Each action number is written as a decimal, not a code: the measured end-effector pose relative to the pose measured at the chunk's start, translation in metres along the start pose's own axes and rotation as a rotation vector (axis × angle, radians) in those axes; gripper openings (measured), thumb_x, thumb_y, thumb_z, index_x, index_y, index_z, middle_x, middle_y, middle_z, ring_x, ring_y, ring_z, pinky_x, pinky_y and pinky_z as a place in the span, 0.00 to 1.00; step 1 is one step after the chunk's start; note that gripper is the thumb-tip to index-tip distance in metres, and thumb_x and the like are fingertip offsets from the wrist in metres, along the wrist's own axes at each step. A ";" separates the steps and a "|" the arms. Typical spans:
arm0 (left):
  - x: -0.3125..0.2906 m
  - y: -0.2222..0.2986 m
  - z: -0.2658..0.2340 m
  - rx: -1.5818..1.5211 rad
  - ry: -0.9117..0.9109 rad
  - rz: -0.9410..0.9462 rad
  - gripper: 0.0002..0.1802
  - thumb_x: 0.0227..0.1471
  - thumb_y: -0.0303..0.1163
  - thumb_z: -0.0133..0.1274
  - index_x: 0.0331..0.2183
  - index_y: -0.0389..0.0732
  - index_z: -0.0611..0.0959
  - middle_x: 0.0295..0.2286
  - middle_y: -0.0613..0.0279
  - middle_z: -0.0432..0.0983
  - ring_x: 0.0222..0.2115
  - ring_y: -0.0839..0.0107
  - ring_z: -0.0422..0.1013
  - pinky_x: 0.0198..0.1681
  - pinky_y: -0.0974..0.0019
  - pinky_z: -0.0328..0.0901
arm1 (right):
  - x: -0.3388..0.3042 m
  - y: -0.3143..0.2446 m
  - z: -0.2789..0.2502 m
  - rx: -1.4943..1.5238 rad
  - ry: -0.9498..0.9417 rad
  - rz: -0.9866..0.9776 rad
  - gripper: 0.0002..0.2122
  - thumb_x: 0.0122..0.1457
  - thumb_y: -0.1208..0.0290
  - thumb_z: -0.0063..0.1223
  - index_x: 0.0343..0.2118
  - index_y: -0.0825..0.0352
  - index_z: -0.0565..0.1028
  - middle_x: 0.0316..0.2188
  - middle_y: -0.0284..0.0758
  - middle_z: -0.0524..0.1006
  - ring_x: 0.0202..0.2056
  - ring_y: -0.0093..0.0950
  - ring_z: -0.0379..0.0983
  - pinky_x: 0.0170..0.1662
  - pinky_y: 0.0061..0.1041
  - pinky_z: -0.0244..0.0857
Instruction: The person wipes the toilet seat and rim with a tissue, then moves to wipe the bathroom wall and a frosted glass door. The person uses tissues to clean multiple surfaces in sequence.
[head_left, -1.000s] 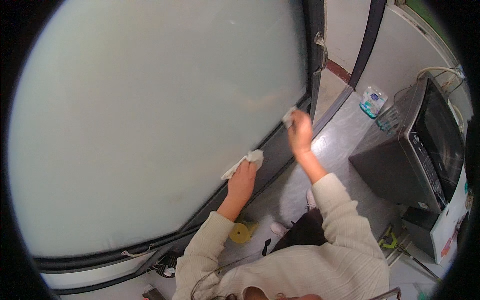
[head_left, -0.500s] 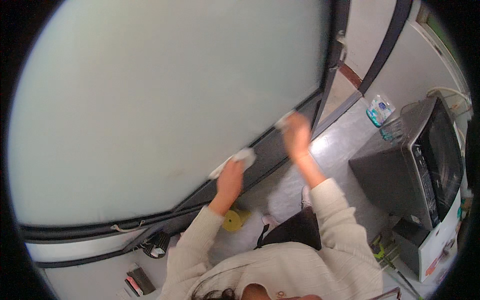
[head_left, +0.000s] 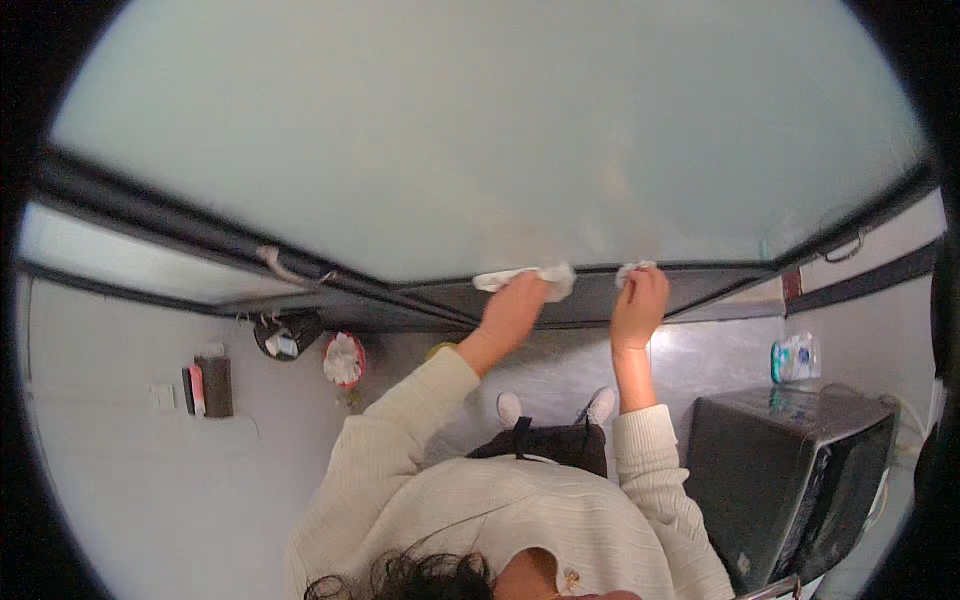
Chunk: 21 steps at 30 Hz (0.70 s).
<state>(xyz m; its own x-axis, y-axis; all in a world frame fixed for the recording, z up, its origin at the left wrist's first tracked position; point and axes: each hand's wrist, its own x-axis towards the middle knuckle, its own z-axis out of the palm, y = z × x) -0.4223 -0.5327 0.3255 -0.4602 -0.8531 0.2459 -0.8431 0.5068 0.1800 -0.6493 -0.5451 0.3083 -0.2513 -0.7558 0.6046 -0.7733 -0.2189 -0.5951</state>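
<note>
My left hand [head_left: 510,315] is closed on a crumpled white wipe [head_left: 558,282], holding it at the lower edge of a large frosted glass panel [head_left: 450,150]. To its right, my right hand [head_left: 640,305] pinches a smaller white wipe [head_left: 632,270] near the same edge. Both wipes are by the join between the glass and the dark lower frame [head_left: 710,282]. Whether they are tissue or cloth I cannot tell. Faint reflections of the hands show in the glass.
A black microwave-like box [head_left: 780,450] stands at the right, with a blue-and-white pack [head_left: 795,358] behind it. Metal handles [head_left: 290,270] stick out from the frame. Left of me are a red-rimmed bin [head_left: 343,360] of crumpled white paper and a black wall-mounted holder [head_left: 285,335].
My view has turned, so the panel's lower edge runs nearly level instead of slanting. Both hands keep their wipes; the right hand now appears nearly level with the left.
</note>
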 end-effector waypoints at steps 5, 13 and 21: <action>-0.074 -0.080 -0.031 -0.056 0.219 -0.368 0.08 0.57 0.26 0.43 0.39 0.37 0.75 0.37 0.48 0.71 0.40 0.48 0.69 0.44 0.52 0.65 | -0.002 -0.021 0.008 0.099 -0.181 -0.139 0.04 0.54 0.77 0.56 0.33 0.66 0.76 0.39 0.40 0.76 0.44 0.42 0.72 0.49 0.38 0.66; -0.047 -0.045 -0.002 -0.279 0.344 -0.475 0.08 0.58 0.25 0.41 0.36 0.33 0.75 0.35 0.44 0.71 0.39 0.46 0.68 0.43 0.49 0.64 | 0.010 -0.003 -0.004 -0.054 -0.196 -0.111 0.04 0.51 0.79 0.58 0.30 0.66 0.76 0.35 0.40 0.77 0.41 0.42 0.72 0.45 0.37 0.66; -0.077 -0.083 -0.029 -0.408 0.604 -0.788 0.06 0.56 0.22 0.48 0.37 0.32 0.74 0.37 0.42 0.70 0.39 0.42 0.68 0.43 0.48 0.64 | -0.024 -0.123 0.071 0.201 -0.459 -0.440 0.07 0.52 0.78 0.60 0.35 0.66 0.77 0.39 0.40 0.77 0.43 0.41 0.73 0.47 0.37 0.69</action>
<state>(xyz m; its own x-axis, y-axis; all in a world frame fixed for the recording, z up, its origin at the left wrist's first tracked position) -0.3090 -0.5055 0.3189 0.4808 -0.8116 0.3319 -0.6343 -0.0605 0.7707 -0.5070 -0.5437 0.3293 0.3704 -0.7463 0.5530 -0.6126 -0.6438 -0.4585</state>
